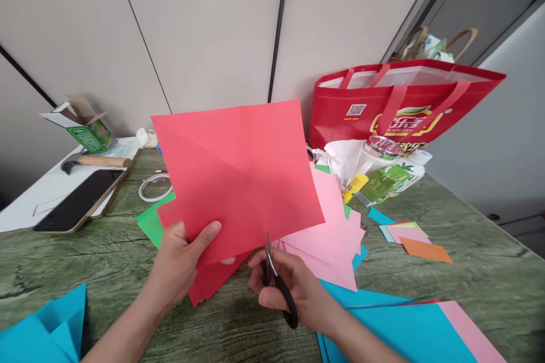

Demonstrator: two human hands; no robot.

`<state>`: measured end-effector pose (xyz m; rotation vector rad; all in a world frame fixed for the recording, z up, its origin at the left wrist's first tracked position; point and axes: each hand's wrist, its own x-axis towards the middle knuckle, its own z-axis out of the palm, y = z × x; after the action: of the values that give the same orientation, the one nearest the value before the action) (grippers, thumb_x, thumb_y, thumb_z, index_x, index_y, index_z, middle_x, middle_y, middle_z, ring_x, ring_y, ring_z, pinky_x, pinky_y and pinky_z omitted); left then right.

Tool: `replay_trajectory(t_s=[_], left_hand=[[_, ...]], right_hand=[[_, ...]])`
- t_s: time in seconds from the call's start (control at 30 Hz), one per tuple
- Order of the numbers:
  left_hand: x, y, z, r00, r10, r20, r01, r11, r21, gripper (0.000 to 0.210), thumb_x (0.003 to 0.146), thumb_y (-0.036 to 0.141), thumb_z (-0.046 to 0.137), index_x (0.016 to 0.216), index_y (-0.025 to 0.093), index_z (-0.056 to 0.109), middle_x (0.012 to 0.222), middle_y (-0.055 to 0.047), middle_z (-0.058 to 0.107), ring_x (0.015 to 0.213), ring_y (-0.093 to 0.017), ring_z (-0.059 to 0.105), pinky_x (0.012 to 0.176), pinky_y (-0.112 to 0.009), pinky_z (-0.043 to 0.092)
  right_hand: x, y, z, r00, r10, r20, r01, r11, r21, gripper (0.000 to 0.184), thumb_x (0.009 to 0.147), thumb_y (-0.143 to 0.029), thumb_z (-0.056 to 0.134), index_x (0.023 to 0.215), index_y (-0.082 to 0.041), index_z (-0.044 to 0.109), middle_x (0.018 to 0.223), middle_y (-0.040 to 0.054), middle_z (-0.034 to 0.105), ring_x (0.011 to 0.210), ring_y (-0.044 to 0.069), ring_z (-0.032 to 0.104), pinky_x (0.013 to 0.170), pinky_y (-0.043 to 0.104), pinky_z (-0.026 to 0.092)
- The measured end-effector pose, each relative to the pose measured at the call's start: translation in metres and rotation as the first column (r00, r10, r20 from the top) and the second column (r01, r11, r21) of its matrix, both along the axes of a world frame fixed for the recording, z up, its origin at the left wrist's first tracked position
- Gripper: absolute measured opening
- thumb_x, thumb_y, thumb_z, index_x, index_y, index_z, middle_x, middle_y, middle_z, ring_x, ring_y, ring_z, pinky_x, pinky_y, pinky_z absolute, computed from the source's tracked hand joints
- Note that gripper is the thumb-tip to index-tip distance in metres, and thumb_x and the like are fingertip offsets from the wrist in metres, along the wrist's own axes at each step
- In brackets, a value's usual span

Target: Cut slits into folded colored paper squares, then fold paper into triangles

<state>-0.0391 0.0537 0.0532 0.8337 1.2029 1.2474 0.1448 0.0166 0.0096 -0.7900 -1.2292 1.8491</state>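
A large red sheet of paper [247, 176] with faint crease lines is held up above the table by my left hand [176, 261], thumb in front and fingers behind. My right hand [293, 283] grips a pair of black-handled scissors [286, 300], whose blades point up at the sheet's lower edge. Whether the blades touch the paper or have cut into it, I cannot tell. Below the raised sheet, more red paper [217, 281] lies near my left hand. Pink sheets [326, 249] are spread behind my right hand, and blue paper [392, 329] lies under my right forearm.
Folded blue paper [46, 329] sits at front left. A phone [80, 201], a wooden-handled tool [104, 161] and a tape roll [155, 188] are on the left. Small paper scraps [426, 249], a yellow glue stick [355, 187] and a red bag [349, 125] are on the right.
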Motion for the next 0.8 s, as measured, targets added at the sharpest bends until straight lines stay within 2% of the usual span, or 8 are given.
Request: replay_trajectory(t_s=[0.13, 0.33, 0.8], left_hand=[[-0.0004, 0.0000, -0.0017, 1.000, 0.000, -0.008, 0.000, 1.000, 0.008, 0.029, 0.055, 0.029, 0.078, 0.080, 0.018, 0.069, 0.076, -0.001, 0.072, 0.065, -0.020, 0.065, 0.056, -0.028, 0.055], [-0.0017, -0.0003, -0.0028, 0.998, -0.001, -0.066, 0.003, 1.000, 0.027, 0.027, 0.057, 0.031, 0.076, 0.079, 0.017, 0.069, 0.076, -0.002, 0.072, 0.066, -0.019, 0.065, 0.059, -0.028, 0.054], [-0.0036, -0.0003, -0.0048, 0.997, 0.009, -0.073, -0.005, 0.999, 0.045, 0.026, 0.058, 0.032, 0.076, 0.079, 0.019, 0.069, 0.077, -0.001, 0.071, 0.068, -0.019, 0.064, 0.064, -0.029, 0.054]], right_hand=[[0.0004, 0.0000, -0.0013, 1.000, -0.019, 0.002, 0.019, 1.000, 0.006, 0.040, 0.068, -0.037, 0.071, 0.099, -0.019, 0.055, 0.082, 0.0016, 0.054, 0.073, 0.012, 0.049, 0.067, 0.025, 0.038], [0.0015, 0.0000, -0.0017, 1.000, -0.019, 0.007, 0.018, 1.000, 0.020, 0.041, 0.068, -0.034, 0.072, 0.100, -0.018, 0.054, 0.083, 0.0024, 0.053, 0.076, 0.013, 0.048, 0.070, 0.027, 0.038], [0.0003, 0.0012, -0.0021, 1.000, -0.024, 0.011, 0.024, 1.000, 0.012, 0.043, 0.067, -0.034, 0.073, 0.100, -0.017, 0.054, 0.082, 0.0017, 0.052, 0.073, 0.012, 0.047, 0.067, 0.025, 0.038]])
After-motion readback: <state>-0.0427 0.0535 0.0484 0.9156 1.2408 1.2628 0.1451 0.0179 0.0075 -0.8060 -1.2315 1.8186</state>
